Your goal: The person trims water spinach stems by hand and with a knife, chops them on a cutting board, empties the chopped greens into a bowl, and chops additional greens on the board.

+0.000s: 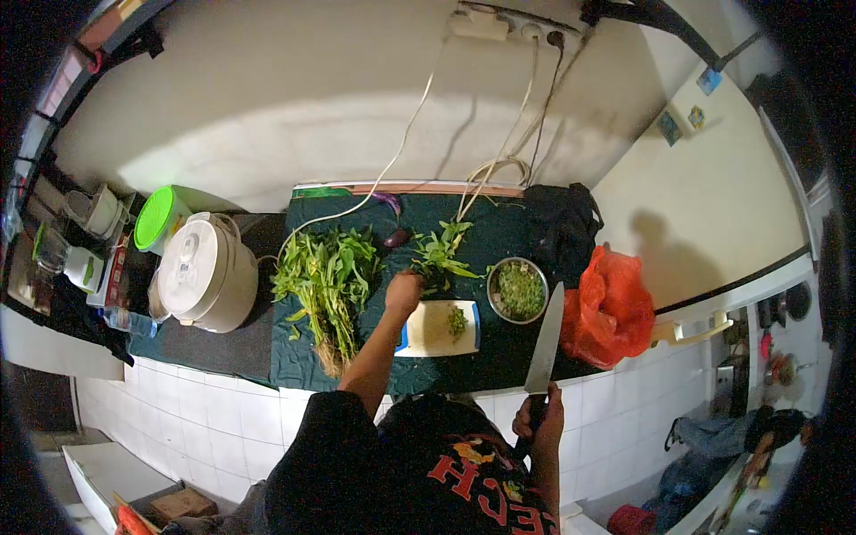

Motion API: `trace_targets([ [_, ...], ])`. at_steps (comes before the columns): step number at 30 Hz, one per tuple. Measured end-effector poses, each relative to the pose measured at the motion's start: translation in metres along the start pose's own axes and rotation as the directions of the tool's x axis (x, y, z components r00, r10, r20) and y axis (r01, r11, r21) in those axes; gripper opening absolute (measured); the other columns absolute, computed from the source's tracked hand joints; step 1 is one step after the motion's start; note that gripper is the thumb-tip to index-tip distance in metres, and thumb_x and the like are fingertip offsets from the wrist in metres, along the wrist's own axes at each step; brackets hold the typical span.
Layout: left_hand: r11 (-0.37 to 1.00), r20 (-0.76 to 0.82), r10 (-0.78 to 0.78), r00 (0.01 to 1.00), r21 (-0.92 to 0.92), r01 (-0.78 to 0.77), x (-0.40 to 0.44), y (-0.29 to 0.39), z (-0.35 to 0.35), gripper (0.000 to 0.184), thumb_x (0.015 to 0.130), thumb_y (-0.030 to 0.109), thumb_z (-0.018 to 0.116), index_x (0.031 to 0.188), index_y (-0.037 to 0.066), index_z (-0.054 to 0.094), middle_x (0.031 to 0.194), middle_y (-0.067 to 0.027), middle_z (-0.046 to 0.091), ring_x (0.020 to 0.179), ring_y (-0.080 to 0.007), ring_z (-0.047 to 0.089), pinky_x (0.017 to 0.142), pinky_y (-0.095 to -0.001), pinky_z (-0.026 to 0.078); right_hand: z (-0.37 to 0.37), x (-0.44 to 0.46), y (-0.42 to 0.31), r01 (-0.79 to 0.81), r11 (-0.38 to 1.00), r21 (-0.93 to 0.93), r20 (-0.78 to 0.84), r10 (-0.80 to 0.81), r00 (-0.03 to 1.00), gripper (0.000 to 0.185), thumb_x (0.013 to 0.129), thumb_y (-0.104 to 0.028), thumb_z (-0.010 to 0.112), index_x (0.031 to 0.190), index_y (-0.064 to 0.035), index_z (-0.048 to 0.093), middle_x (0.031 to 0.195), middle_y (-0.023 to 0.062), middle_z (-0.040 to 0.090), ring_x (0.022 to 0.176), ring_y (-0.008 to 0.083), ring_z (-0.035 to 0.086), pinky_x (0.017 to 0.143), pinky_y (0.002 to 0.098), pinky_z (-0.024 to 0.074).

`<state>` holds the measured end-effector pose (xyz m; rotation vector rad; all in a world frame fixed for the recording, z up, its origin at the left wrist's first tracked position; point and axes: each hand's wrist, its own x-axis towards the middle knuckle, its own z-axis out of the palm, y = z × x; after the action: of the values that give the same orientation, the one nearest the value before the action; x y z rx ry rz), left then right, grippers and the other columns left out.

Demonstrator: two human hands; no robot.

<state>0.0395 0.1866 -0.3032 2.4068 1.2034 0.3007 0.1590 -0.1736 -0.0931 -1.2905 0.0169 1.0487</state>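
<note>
My right hand (540, 415) is closed round the black handle of a large knife (546, 343), its blade pointing up and away, near the counter's front edge. My left hand (406, 292) reaches over the upper left corner of a white cutting board (428, 332), beside loose green leaves (443, 250); its fingers are bunched, and what they hold cannot be made out. Chopped greens (457, 323) lie on the board's right part. A metal bowl (518, 290) with chopped greens stands right of the board. To the left lies a big bunch of leafy greens (328, 276) with roots.
A red plastic bag (610, 308) sits at the counter's right, with a black bag (566, 218) behind it. An eggplant (398, 237) lies behind the board. A white rice cooker (207, 272) and green-lidded container (157, 219) stand left. Cables hang down the wall.
</note>
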Motion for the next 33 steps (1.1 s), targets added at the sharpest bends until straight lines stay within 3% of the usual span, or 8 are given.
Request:
trace_targets([
  [12, 0.978, 0.126, 0.074, 0.989, 0.185, -0.097, 0.017, 0.033, 0.007, 0.016, 0.087, 0.015, 0.052, 0.094, 0.009, 0.065, 0.094, -0.0158, 0.068, 0.091, -0.0352, 0.065, 0.077, -0.0467, 0.051, -0.013, -0.006, -0.011, 0.126, 0.975, -0.182, 0.066, -0.116, 0.991, 0.041, 0.101, -0.046, 0.039, 0.114, -0.0074, 0.041, 0.054, 0.0039, 0.044, 0.035, 0.0118, 0.035, 0.033, 0.0274, 0.0285],
  [14, 0.980, 0.086, 0.050, 0.995, -0.199, -0.032, 0.013, 0.029, -0.001, 0.014, 0.085, 0.012, 0.058, 0.095, 0.006, 0.065, 0.095, -0.0175, 0.068, 0.090, -0.0365, 0.065, 0.078, -0.0447, 0.052, -0.017, -0.003, -0.009, 0.084, 0.966, -0.243, 0.064, -0.071, 0.995, 0.033, 0.102, -0.038, 0.042, 0.113, -0.0069, 0.042, 0.055, 0.0043, 0.045, 0.035, 0.0116, 0.036, 0.033, 0.0273, 0.0297],
  [18, 0.847, -0.212, 0.020, 0.977, -0.515, -0.129, 0.007, 0.024, -0.022, 0.014, 0.087, 0.011, 0.064, 0.098, 0.003, 0.066, 0.092, -0.0135, 0.068, 0.087, -0.0303, 0.066, 0.077, -0.0399, 0.052, -0.015, 0.001, -0.010, 0.016, 0.927, -0.375, 0.074, 0.013, 0.997, 0.035, 0.095, -0.033, 0.060, 0.113, -0.0085, 0.043, 0.060, 0.0056, 0.054, 0.043, 0.0121, 0.048, 0.037, 0.0265, 0.0381],
  [20, 0.479, -0.239, -0.133, 0.962, -0.865, -0.149, 0.005, 0.020, -0.033, 0.015, 0.091, 0.014, 0.065, 0.101, 0.004, 0.067, 0.092, -0.0068, 0.067, 0.086, -0.0207, 0.065, 0.078, -0.0340, 0.051, -0.008, 0.005, -0.007, 0.039, 0.867, -0.497, 0.107, 0.017, 0.994, 0.021, 0.099, -0.018, 0.052, 0.115, -0.0083, 0.042, 0.060, 0.0046, 0.051, 0.043, 0.0100, 0.043, 0.037, 0.0248, 0.0336],
  [22, 0.453, -0.204, -0.156, 0.966, -0.884, -0.113, -0.004, 0.024, -0.061, 0.019, 0.096, 0.018, 0.061, 0.107, 0.004, 0.067, 0.095, -0.0043, 0.066, 0.088, -0.0137, 0.062, 0.078, -0.0295, 0.050, 0.001, 0.007, -0.009, 0.032, 0.862, -0.507, 0.139, 0.045, 0.989, 0.024, 0.097, -0.017, 0.054, 0.117, -0.0088, 0.042, 0.062, 0.0041, 0.052, 0.045, 0.0096, 0.045, 0.039, 0.0240, 0.0351],
  [25, -0.048, -0.021, -0.283, 0.959, -0.998, -0.036, -0.031, 0.049, -0.108, 0.028, 0.097, 0.016, 0.057, 0.122, 0.003, 0.060, 0.101, -0.0048, 0.064, 0.090, -0.0121, 0.061, 0.079, -0.0263, 0.049, -0.002, 0.020, 0.010, 0.238, 0.784, -0.573, 0.282, -0.085, 0.956, 0.025, 0.097, -0.018, 0.054, 0.117, -0.0076, 0.041, 0.063, 0.0037, 0.052, 0.046, 0.0095, 0.046, 0.040, 0.0242, 0.0362],
  [29, -0.346, -0.044, -0.257, 0.965, -0.928, -0.134, -0.069, 0.077, -0.146, 0.029, 0.098, 0.015, 0.054, 0.125, 0.004, 0.052, 0.099, -0.0050, 0.061, 0.085, -0.0143, 0.058, 0.079, -0.0268, 0.049, 0.032, 0.016, 0.001, 0.423, 0.641, -0.640, 0.469, -0.110, 0.876, 0.026, 0.099, -0.016, 0.048, 0.120, -0.0036, 0.041, 0.063, 0.0036, 0.052, 0.049, 0.0093, 0.046, 0.044, 0.0251, 0.0379],
  [33, -0.517, 0.001, -0.213, 0.977, -0.848, -0.112, -0.106, 0.093, -0.160, 0.021, 0.098, 0.015, 0.054, 0.116, 0.005, 0.056, 0.098, -0.0041, 0.063, 0.089, -0.0150, 0.062, 0.080, -0.0272, 0.051, 0.089, -0.009, -0.019, 0.521, 0.698, -0.491, 0.551, -0.213, 0.806, 0.030, 0.102, -0.021, 0.039, 0.125, -0.0019, 0.041, 0.064, 0.0063, 0.054, 0.048, 0.0102, 0.045, 0.045, 0.0258, 0.0382],
])
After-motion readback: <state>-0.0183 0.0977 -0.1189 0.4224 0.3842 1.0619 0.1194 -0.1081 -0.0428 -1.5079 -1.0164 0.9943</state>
